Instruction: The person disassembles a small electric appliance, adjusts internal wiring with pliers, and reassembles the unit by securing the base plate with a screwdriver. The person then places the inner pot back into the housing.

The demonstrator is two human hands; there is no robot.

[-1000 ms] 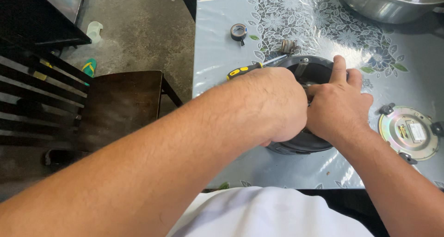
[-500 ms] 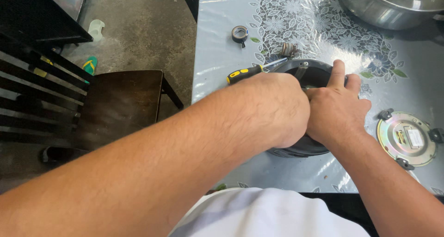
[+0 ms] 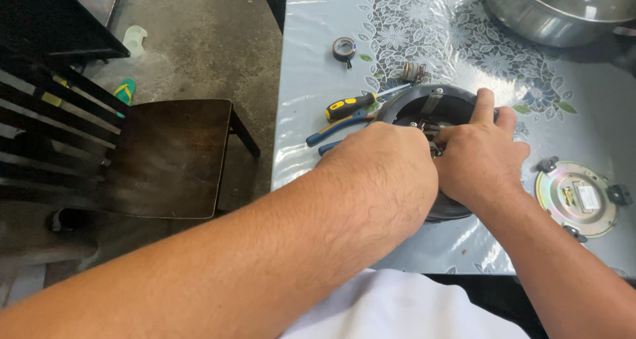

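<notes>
A round black appliance base (image 3: 424, 104) lies on the table, its open side up with metal parts and wires inside. My left hand (image 3: 387, 173) covers its near left part, fingers curled down into it. My right hand (image 3: 480, 157) rests on the right part, fingers pointing toward the far rim. What the fingertips grip is hidden. A screwdriver with a yellow and black handle (image 3: 351, 105) lies just left of the base, touching blue-handled pliers (image 3: 331, 132).
A round metal plate (image 3: 583, 196) lies at the right. A steel pot (image 3: 563, 8) stands at the far edge. A small tape roll (image 3: 344, 48) and a small metal part (image 3: 414, 72) lie on the flowered tablecloth (image 3: 311, 81). A dark wooden chair (image 3: 165, 157) stands left of the table.
The view has shifted slightly, so the pliers' handles now show. Both hands have stayed on the base with small finger movements.
</notes>
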